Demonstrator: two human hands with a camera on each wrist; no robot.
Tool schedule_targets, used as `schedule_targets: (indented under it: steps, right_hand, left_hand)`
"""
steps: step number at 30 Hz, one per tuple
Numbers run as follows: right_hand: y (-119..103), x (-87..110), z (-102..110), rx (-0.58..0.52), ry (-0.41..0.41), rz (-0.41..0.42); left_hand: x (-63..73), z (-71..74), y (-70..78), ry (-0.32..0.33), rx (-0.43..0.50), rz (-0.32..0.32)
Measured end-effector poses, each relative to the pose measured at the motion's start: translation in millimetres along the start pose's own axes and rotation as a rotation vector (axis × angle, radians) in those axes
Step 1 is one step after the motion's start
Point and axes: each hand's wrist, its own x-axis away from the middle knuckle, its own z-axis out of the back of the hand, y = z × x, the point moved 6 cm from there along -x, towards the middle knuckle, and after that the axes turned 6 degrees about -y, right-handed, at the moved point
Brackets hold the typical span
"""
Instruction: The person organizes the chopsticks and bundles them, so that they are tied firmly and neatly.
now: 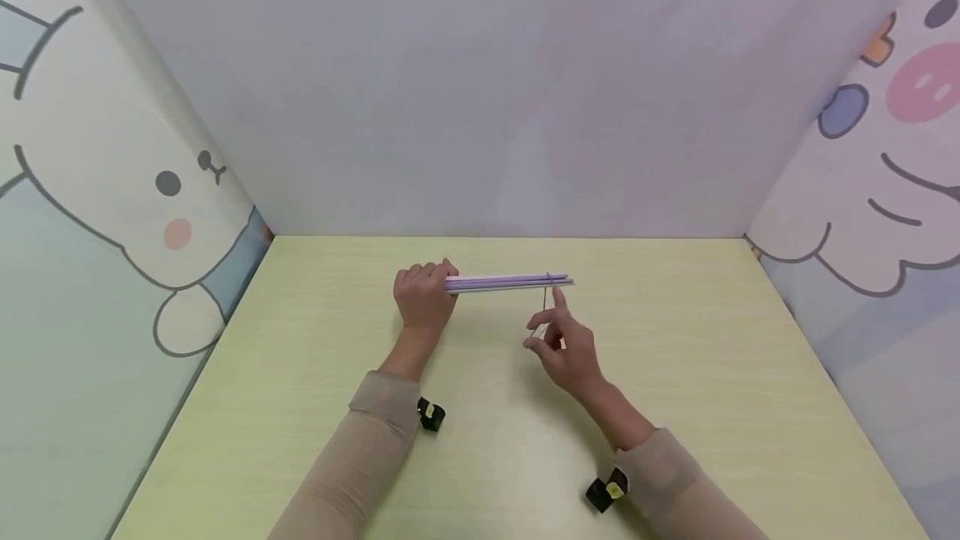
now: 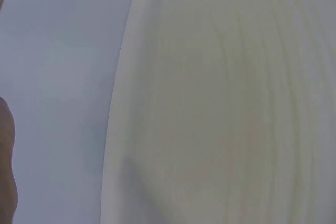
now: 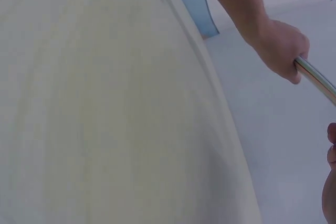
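My left hand [image 1: 424,294] grips one end of a bundle of slender, straight, shiny sticks [image 1: 506,282], which look purple and silvery. The bundle points right, nearly level above the table. Around its far end runs a thin dark string [image 1: 545,298], hanging down toward my right hand [image 1: 573,352]. That hand pinches the string between thumb and fingers, while its index finger points up close under the sticks. In the right wrist view, the left fist [image 3: 283,48] wraps the bundle [image 3: 317,80]; only part of the right hand [image 3: 329,187] shows at the edge.
Below lies a pale wood-grain table [image 1: 337,457], bounded by a plain back wall [image 1: 480,107] and side panels with cartoon animals [image 1: 97,173]. Small black devices, one near the left cuff [image 1: 431,413] and one near the right cuff [image 1: 606,490], sit at the wrists.
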Motion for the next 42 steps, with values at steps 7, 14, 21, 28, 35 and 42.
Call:
schedule_targets:
  steps: [7,14,21,28,35,42]
  right_hand:
    - [-2,20.4,-10,-0.363,0.243,-0.472]
    - [10,28.9,-19,-0.597,0.346,-0.840]
    - [24,21.7,-19,-0.851,0.197,-0.760]
    - [25,9.4,-8,-1.144,0.196,-0.529]
    - [27,9.1,-4,-1.229,0.219,-0.555]
    - [29,6.0,-2,-1.223,0.200,-0.529]
  left_hand:
    - [-1.9,0.8,4.9,-0.009,-0.007,-0.005]
    - [0.8,-0.9,7.9,0.002,-0.001,-0.009]
    - [1.6,0.6,11.1,0.010,0.026,0.006]
    - [3.1,2.9,11.1,0.048,0.027,-0.010]
    - [3.2,5.4,12.4,0.065,0.025,-0.052]
    - [3.0,8.8,13.2,0.085,0.034,-0.078]
